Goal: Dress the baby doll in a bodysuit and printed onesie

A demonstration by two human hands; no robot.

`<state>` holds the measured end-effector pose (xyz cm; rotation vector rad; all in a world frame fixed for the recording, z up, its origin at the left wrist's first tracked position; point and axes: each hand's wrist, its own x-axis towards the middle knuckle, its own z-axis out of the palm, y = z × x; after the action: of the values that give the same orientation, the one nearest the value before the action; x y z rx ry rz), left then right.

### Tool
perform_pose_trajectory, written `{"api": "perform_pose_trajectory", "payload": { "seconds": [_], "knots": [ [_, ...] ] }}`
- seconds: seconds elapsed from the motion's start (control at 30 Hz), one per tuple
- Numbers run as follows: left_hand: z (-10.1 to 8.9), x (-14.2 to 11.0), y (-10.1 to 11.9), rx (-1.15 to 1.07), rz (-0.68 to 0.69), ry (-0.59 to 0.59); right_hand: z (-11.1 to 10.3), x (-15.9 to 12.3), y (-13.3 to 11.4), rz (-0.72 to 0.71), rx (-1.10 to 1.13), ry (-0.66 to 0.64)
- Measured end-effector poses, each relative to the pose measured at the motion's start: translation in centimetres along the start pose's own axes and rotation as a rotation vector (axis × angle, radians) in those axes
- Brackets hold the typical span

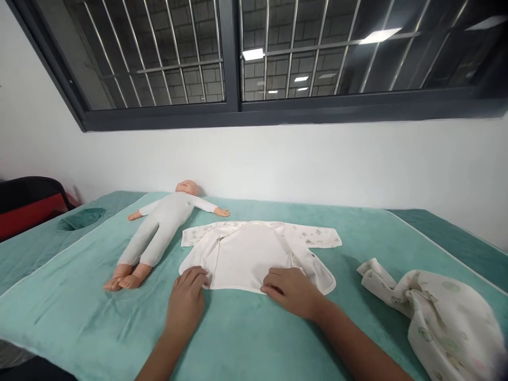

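A white baby shirt (254, 251) lies spread open on the bed, its inside facing up. Both printed long sleeves stretch out sideways at the far end. My left hand (187, 296) is at the near left corner of the shirt, fingers bent together over the hem. With curled fingers, my right hand (294, 290) pinches the near hem right of the middle. The fingertips of both hands are partly hidden. To the left of the shirt, a baby doll (164, 227) in a white bodysuit lies on its back, arms out and feet toward me.
A green cover (246, 338) is spread over the bed, which has a face hole (82, 218) at its left end. Crumpled printed baby cloth (448, 312) lies at the right. A red and black chair (34, 203) stands at the left. Behind are a white wall and barred window.
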<state>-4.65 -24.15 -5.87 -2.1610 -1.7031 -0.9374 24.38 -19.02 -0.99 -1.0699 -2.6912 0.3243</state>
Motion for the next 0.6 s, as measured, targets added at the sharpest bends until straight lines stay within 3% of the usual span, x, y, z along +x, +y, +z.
{"api": "perform_pose_trajectory", "payload": {
  "seconds": [0.2, 0.4, 0.6],
  "knots": [
    [-0.1, -0.3, 0.0, -0.026, -0.013, 0.034, 0.7, 0.7, 0.3, 0.123, 0.11, 0.157],
    [0.2, -0.3, 0.2, 0.018, -0.002, -0.015, 2.4, 1.4, 0.8, 0.197, -0.071, 0.024],
    [0.1, -0.2, 0.4, 0.048, -0.043, -0.05, 3.9, 5.0, 0.4, 0.242, -0.166, 0.038]
  ]
}}
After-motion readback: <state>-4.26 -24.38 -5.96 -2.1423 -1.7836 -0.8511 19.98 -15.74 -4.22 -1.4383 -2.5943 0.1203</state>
